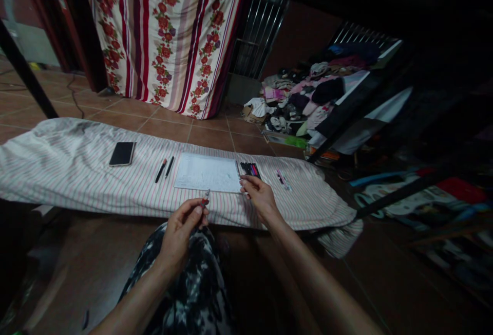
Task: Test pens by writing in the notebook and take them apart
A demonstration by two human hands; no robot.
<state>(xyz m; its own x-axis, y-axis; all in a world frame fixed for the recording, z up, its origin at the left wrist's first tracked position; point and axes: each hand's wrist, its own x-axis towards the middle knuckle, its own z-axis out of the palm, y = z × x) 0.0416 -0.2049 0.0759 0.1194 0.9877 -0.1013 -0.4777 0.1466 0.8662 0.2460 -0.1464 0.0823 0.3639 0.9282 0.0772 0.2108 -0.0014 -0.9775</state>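
My left hand [188,224] is closed in a pinch around a small red tool with a silvery tip [205,200], pointing up near the front edge of the notebook. Its exact kind is too small to tell. My right hand [262,196] is at the notebook's lower right corner, thumb and fingers pinched together; what is between them cannot be made out. The spiral notebook [208,170] lies open, with faint marks on its pale page. Just beyond my right hand lies a set of dark and coloured pens [251,169], partly covered by the fingers.
A striped cloth [88,181] covers the bed-like surface. On it lie a dark tablet or phone [122,153], a red-tipped pen [160,170], a black pen [169,167] and several slim pink and white items [283,179]. Behind are a floral curtain [165,37] and heaped clothes [304,93].
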